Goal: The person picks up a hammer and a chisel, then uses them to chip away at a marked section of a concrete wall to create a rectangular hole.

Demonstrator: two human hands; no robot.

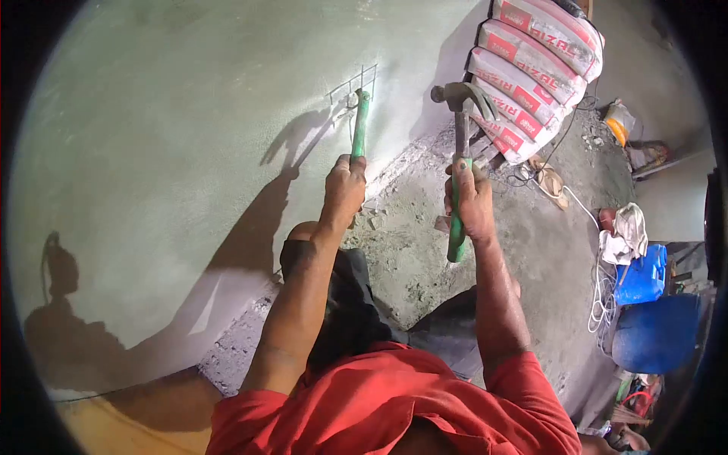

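Note:
My left hand (345,189) is closed round the lower part of a green-handled tool (360,125). The tool's far end is at a small broken patch (349,102) in the plastered wall, beside marked lines; whether it touches the wall I cannot tell. On the right, my right hand (472,199) grips the green handle of a claw hammer (461,117). The hammer's metal head is up, apart from the wall and from the other tool.
Stacked cement bags (531,76) lean at the upper right. Rubble (387,262) covers the floor along the wall's base. At the right are a sandal (549,182), a white cord (599,303), a blue container (641,277) and a cloth (629,227).

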